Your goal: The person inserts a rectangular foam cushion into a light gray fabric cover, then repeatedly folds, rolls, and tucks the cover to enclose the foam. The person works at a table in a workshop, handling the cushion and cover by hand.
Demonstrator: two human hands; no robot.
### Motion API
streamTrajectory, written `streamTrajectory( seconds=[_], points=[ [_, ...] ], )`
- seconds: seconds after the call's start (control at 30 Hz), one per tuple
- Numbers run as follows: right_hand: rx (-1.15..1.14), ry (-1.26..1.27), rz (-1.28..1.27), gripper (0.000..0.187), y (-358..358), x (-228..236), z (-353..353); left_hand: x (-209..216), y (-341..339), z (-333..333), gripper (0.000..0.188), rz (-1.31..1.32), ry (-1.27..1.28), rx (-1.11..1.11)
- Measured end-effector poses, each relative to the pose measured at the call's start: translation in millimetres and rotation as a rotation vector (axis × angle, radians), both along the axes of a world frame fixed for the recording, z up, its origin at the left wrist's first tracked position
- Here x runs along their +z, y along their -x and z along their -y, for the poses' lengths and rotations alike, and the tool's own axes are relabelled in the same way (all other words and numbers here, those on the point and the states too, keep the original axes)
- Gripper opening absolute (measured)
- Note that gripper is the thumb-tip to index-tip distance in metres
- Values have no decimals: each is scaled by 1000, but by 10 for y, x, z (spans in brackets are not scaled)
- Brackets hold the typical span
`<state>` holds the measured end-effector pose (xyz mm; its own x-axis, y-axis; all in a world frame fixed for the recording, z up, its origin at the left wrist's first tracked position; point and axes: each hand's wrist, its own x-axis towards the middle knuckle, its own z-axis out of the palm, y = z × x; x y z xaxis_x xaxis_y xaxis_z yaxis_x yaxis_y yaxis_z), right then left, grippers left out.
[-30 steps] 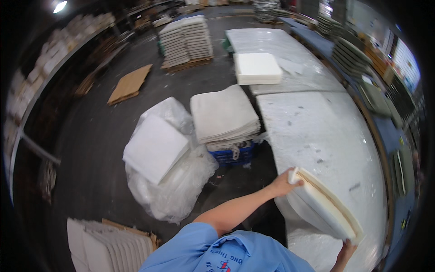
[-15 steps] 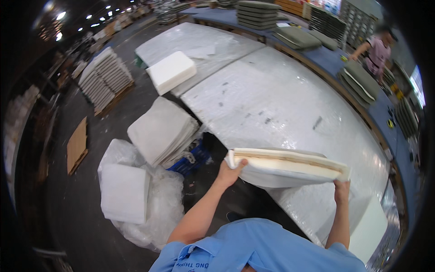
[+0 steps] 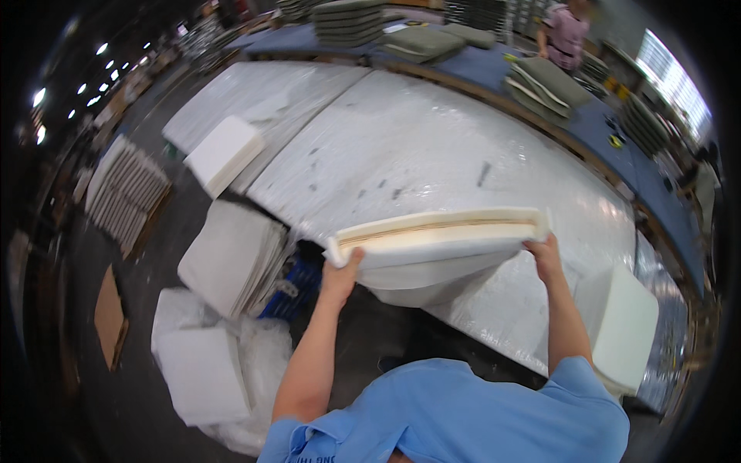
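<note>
Both my hands hold a thick cushion pad point(image 3: 444, 255) over the near edge of a wide, plastic-wrapped work surface point(image 3: 455, 147). The pad has cream foam, a white wrap and a thin brown layer along its upper edge. My left hand point(image 3: 342, 274) grips its left end, thumb on the near face. At the other end, my right hand point(image 3: 546, 258) is closed on the corner, its far fingers hidden. White wrap hangs loosely beneath the pad. To the right of my right arm, a cream foam block point(image 3: 629, 328) stands by the surface's edge.
A stack of white sheets point(image 3: 231, 258) rests by a blue crate point(image 3: 293, 285) at left. Below it, a white pad point(image 3: 202, 374) lies on clear plastic point(image 3: 266, 355). A white foam block point(image 3: 224, 154) sits farther off. Behind runs a blue table point(image 3: 617, 154) with grey-green cushions point(image 3: 347, 23) and a person point(image 3: 566, 35).
My view has swung to the right, so the surroundings sit farther left. The pad's right end has tipped up, and both hands keep their hold on it.
</note>
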<state>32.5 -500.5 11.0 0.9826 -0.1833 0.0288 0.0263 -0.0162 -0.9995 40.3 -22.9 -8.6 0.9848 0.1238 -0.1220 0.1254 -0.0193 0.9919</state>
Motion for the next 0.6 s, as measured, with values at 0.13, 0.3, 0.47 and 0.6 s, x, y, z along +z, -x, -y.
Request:
streamTrajectory(
  seconds=[0.13, 0.3, 0.47, 0.6],
  points=[
    [-79, -93, -33, 49, -2, -41, 63, 18, -154, 92, 60, -6, 134, -57],
    [-388, -304, -149, 84, 195, -273, -401, -21, -203, -118, 69, -23, 141, -55],
    [-356, -765, -370, 59, 433, -616, -782, 48, -244, -42, 74, -48, 213, -65],
    [-137, -915, -360, 50, 416, -605, -886, 114, -281, 52, 75, -70, 249, -119]
  ],
)
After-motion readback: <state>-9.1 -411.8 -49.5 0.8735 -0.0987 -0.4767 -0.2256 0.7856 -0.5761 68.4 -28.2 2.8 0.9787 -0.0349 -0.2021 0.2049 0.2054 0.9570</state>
